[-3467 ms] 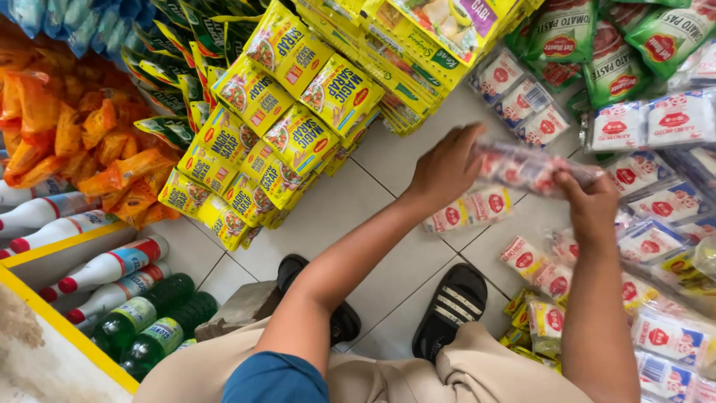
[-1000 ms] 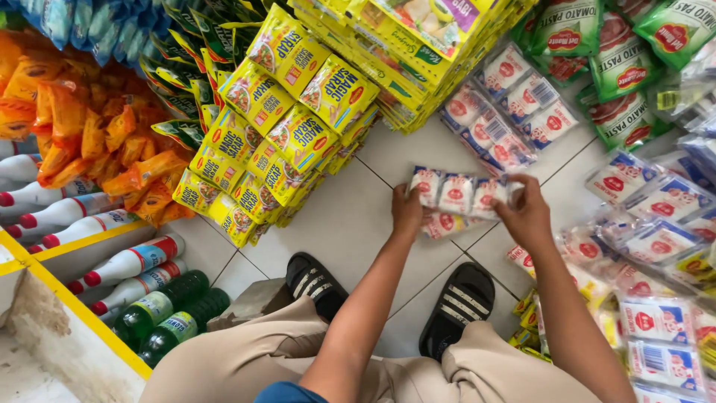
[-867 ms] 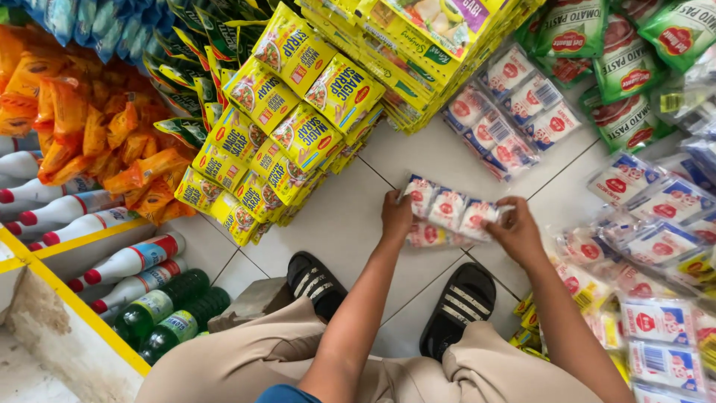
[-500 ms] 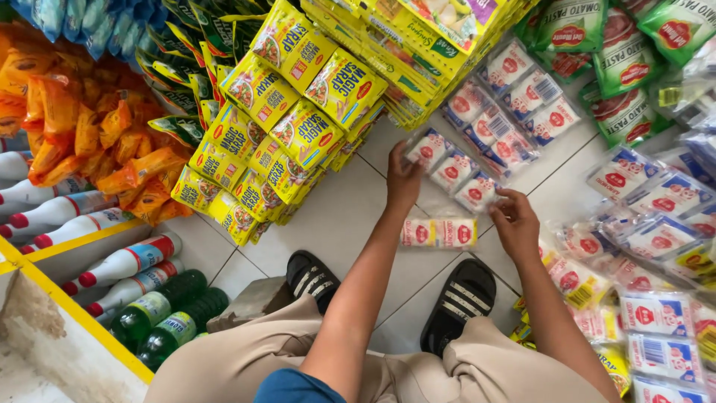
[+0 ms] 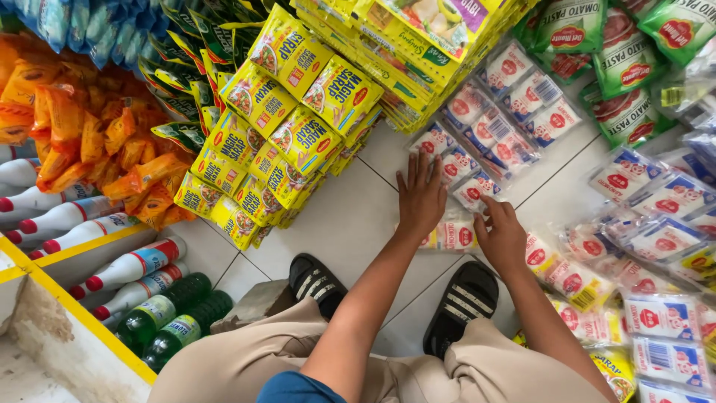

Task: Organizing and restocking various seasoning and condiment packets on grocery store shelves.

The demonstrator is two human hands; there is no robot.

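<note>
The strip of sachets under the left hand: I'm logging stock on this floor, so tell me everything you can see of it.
The strip of sachets is a row of small clear plastic packets joined side by side, each printed white with a red round mark. It lies flat on the pale floor tiles, running diagonally from the yellow packets' stack toward the person. The left hand rests palm-down on its near end, fingers spread; the right hand touches beside it. Another short strip lies just below.
</note>
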